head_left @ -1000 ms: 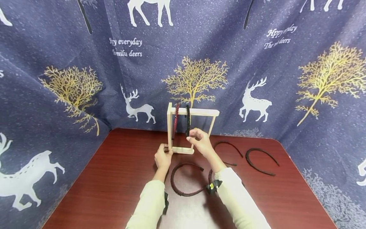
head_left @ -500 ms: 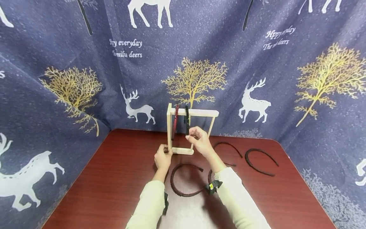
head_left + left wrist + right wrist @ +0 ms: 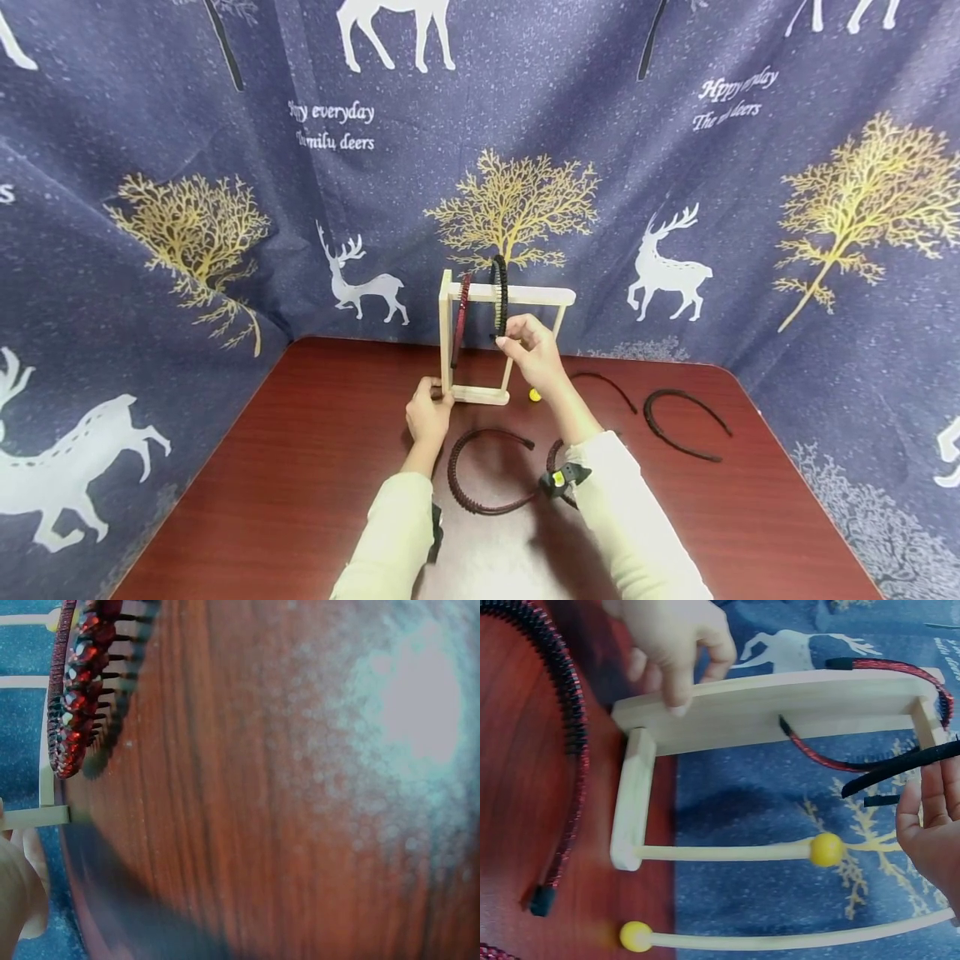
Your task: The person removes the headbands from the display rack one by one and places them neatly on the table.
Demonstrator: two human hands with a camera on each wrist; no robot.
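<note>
In the head view, my right hand (image 3: 534, 354) pinches one lower end of a black toothed headband (image 3: 501, 292). The headband's arch stands a little above the top bar of a pale wooden rack (image 3: 540, 295). A red headband (image 3: 461, 321) hangs over the same bar, close to the upright. Low on that upright, my left hand (image 3: 429, 415) grips the rack; the right wrist view shows its thumb and fingers around the wooden board (image 3: 765, 716). Both ends of the black headband (image 3: 900, 769) show beside my right fingers there.
A dark red headband (image 3: 487, 509) lies in front of the rack, and another (image 3: 553, 458) is partly under my right forearm. Two dark headbands (image 3: 678, 444) (image 3: 615, 386) lie farther right. Yellow balls (image 3: 826, 850) cap the rack's rods. A patterned cloth (image 3: 360, 208) hangs behind the table.
My right hand has moved up and slightly right, raising the black headband so its arch sits higher above the bar. A yellow ball has come into sight below that hand. My left hand stays put.
</note>
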